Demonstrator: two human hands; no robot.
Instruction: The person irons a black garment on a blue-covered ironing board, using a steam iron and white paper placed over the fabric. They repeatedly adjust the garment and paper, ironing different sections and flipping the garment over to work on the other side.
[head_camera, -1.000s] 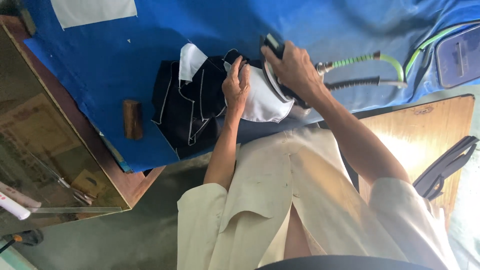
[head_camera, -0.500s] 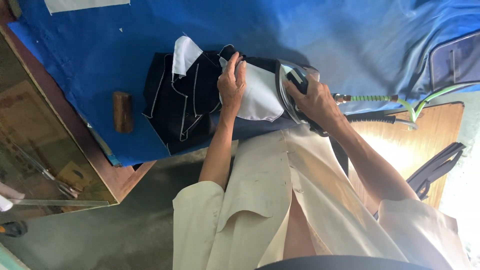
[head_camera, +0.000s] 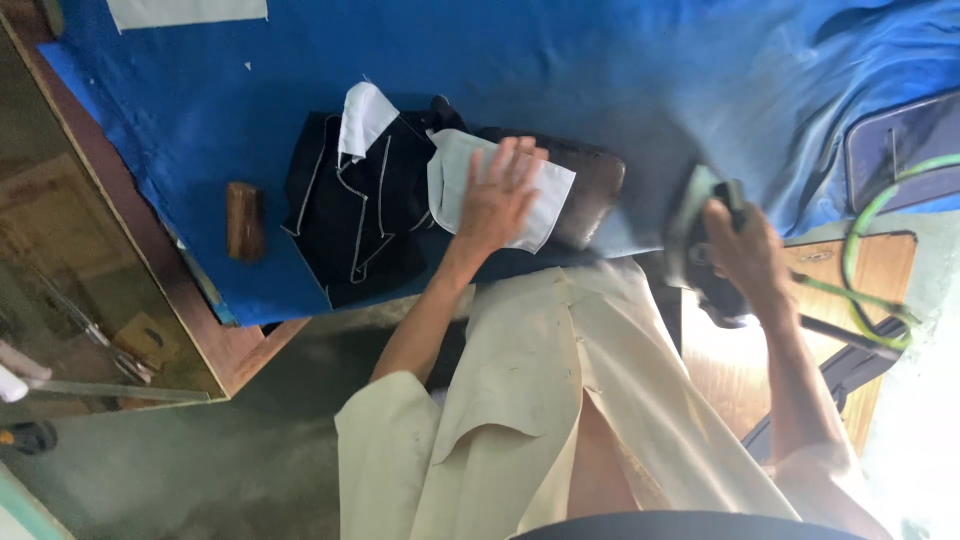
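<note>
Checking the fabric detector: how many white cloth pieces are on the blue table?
3. One white piece lies under the left hand; one white piece sits atop the dark garment; one white piece is at the top edge. More may hide under the garment.

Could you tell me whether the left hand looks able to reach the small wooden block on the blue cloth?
Probably yes: the left hand lies on white fabric, and only the dark garment separates it from the wooden block.
</note>
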